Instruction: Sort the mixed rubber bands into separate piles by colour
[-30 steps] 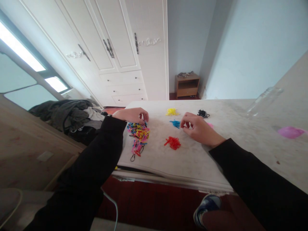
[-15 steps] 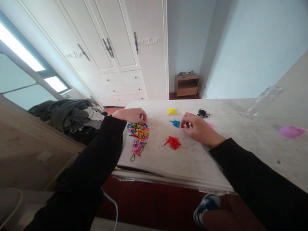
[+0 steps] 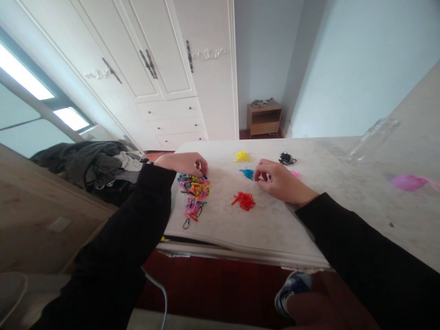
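Note:
A mixed heap of small coloured rubber bands (image 3: 195,187) lies at the left of the table. Over its far edge, my left hand (image 3: 184,163) is closed in a pinch, with a small dark band at the fingertips. My right hand (image 3: 280,181) rests beside a blue pile of bands (image 3: 246,173), its fingers curled and pinched together; whatever they hold is hidden. Sorted by colour around it are a yellow pile (image 3: 242,156), a black pile (image 3: 287,158) and a red pile (image 3: 244,200). A pink pile (image 3: 295,174) is partly covered by my right hand.
A clear glass bottle or jar (image 3: 373,141) and a deflated-looking pink balloon (image 3: 409,182) are on the right of the pale table (image 3: 275,233). Dark clothes (image 3: 85,165) are heaped at the left. Beyond stand a white wardrobe (image 3: 216,91) and a small wooden nightstand (image 3: 264,120).
The view has shifted slightly, moving everything a little left in the picture. My left fingertips have closed lower at the mixed heap, and a dark band shows there. My right hand stays by the blue pile.

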{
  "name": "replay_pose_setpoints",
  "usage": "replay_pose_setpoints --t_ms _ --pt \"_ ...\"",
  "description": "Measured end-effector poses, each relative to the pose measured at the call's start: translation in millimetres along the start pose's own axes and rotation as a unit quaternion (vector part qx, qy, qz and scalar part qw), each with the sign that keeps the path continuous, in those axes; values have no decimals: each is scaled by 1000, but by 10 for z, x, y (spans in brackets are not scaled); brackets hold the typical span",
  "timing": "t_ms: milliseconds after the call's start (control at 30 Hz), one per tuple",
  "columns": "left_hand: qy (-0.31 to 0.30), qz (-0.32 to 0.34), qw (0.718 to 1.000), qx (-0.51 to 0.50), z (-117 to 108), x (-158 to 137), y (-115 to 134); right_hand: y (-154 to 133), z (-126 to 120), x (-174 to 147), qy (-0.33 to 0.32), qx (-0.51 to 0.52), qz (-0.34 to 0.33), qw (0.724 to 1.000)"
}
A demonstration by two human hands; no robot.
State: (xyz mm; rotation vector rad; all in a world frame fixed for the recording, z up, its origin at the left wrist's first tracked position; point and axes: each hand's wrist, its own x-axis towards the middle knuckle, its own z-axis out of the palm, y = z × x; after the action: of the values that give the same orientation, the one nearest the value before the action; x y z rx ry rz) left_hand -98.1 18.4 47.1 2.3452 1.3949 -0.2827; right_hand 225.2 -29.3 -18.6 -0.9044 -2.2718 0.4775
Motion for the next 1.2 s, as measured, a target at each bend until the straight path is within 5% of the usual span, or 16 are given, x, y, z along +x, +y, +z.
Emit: replay_pose_setpoints --t_ms 433,833,1200 --pt "22 -16 1000 1 2 14 -16 -14 -4 -5 -3 4 3 1000" --pt "43 61 996 -55 -4 15 -34 -30 -11 4 -7 2 0 1000" --pt "11 25 993 -115 -9 -13 -13 -12 1 -11 -11 3 2 1000"
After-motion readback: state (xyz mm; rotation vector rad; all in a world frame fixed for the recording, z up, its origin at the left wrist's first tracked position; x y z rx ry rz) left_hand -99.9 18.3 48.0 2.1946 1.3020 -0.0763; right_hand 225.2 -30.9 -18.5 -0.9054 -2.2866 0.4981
